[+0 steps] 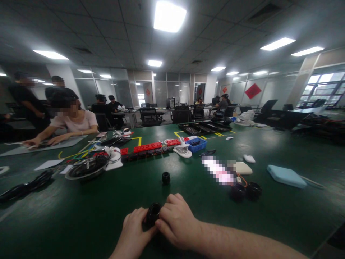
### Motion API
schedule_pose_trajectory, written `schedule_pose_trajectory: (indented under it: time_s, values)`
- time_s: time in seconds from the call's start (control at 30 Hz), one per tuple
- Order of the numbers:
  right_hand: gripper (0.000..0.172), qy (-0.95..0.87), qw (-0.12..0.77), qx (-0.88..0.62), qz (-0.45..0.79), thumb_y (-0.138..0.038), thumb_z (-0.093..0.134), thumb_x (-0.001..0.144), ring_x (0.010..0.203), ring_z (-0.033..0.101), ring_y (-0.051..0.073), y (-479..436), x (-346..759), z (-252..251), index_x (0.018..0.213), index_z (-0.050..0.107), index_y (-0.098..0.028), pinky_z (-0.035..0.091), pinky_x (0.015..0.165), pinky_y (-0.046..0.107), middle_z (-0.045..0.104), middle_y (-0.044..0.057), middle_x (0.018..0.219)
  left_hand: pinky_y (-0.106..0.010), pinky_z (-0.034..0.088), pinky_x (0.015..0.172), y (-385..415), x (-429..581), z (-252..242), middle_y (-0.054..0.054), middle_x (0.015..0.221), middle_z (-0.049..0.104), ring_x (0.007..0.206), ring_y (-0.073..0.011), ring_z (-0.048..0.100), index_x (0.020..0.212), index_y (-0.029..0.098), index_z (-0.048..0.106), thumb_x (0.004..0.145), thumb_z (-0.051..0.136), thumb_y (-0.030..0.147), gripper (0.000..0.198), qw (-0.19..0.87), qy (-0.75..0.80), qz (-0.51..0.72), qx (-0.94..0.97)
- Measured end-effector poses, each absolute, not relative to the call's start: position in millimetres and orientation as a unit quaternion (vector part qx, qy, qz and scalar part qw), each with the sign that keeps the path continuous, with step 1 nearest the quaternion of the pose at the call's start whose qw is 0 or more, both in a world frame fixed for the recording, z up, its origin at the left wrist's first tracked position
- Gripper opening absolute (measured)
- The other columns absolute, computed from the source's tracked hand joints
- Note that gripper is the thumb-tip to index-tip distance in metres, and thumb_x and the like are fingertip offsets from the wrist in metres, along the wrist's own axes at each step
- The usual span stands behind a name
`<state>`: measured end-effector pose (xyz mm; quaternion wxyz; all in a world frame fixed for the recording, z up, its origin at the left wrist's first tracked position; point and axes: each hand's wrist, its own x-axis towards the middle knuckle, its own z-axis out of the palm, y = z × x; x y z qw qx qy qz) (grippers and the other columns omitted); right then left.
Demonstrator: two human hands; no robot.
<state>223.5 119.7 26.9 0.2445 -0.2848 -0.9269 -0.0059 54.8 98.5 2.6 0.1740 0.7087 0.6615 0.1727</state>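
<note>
Over the green surface (229, 230), holding a hollow black part (153, 212) between left hand (134, 230) and right hand (178, 223), grip closed on both sides, near a similar black piece (166, 178). Farther back, dark tangle (94, 163) in a metal bowl (70, 176), something black (195, 142) in a blue bin (198, 148), unclear items in a black tray (201, 132).

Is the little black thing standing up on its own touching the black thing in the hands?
Apart. The head view shows green table between the lone black piece and the held black piece.
</note>
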Motion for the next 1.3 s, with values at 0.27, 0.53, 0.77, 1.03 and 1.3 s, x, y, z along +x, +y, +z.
schedule_pose_trajectory:
  time_s: [0.27, 0.53, 0.77, 1.03, 1.3]
  values:
    - [0.017, -0.913, 0.247, -0.323, 0.026, -0.030, 0.044, 0.081, 0.070, 0.039, 0.016, 124.8, 224.0, 25.0, 0.071, 0.048, -0.017, 0.027, 0.064, 0.030, 0.054, 0.001, 0.070, -0.028, 0.035, 0.067, 99.0, 55.1, 1.2, -0.001, 0.074, 0.058, 0.074, -0.0193, 0.053, 0.073, 0.020, 0.058, 0.073, 0.053, 0.043, 0.024, 0.166, 0.654, 0.180, 0.716]
    - [0.019, -0.916, 0.235, -0.325, 0.022, -0.031, 0.044, 0.083, 0.070, 0.038, 0.015, 126.3, 224.6, 26.5, 0.071, 0.049, -0.017, 0.026, 0.064, 0.029, 0.053, 0.001, 0.069, -0.028, 0.035, 0.068, 98.1, 55.5, 3.2, 0.000, 0.074, 0.058, 0.074, -0.0190, 0.054, 0.072, 0.020, 0.057, 0.072, 0.055, 0.043, 0.024, 0.174, 0.659, 0.168, 0.712]
    - [0.024, -0.916, 0.213, -0.340, -0.003, -0.035, 0.044, 0.084, 0.071, 0.039, 0.016, 128.5, 225.9, 30.1, 0.071, 0.051, -0.016, 0.026, 0.065, 0.031, 0.056, 0.002, 0.071, -0.028, 0.035, 0.068, 96.7, 55.0, 2.5, -0.001, 0.075, 0.058, 0.074, -0.0196, 0.054, 0.073, 0.019, 0.058, 0.071, 0.056, 0.044, 0.025, 0.166, 0.653, 0.177, 0.717]
    - [0.027, -0.916, 0.189, -0.354, 0.024, -0.043, 0.047, 0.083, 0.076, 0.041, 0.018, 124.9, 221.6, 33.7, 0.083, 0.054, -0.017, 0.029, 0.068, 0.032, 0.058, 0.003, 0.080, -0.030, 0.035, 0.072, 96.0, 58.4, 4.0, -0.001, 0.077, 0.059, 0.077, -0.0205, 0.054, 0.075, 0.020, 0.059, 0.071, 0.056, 0.040, 0.020, 0.171, 0.649, 0.167, 0.722]
    - [0.040, -0.920, 0.196, -0.335, 0.065, -0.050, 0.056, 0.075, 0.085, 0.041, 0.020, 119.8, 216.2, 32.5, 0.100, 0.052, -0.020, 0.032, 0.073, 0.033, 0.050, 0.004, 0.094, -0.030, 0.035, 0.076, 94.4, 60.0, 6.1, -0.002, 0.084, 0.060, 0.082, -0.0199, 0.052, 0.076, 0.020, 0.057, 0.066, 0.052, 0.020, 0.012, 0.182, 0.648, 0.135, 0.727]
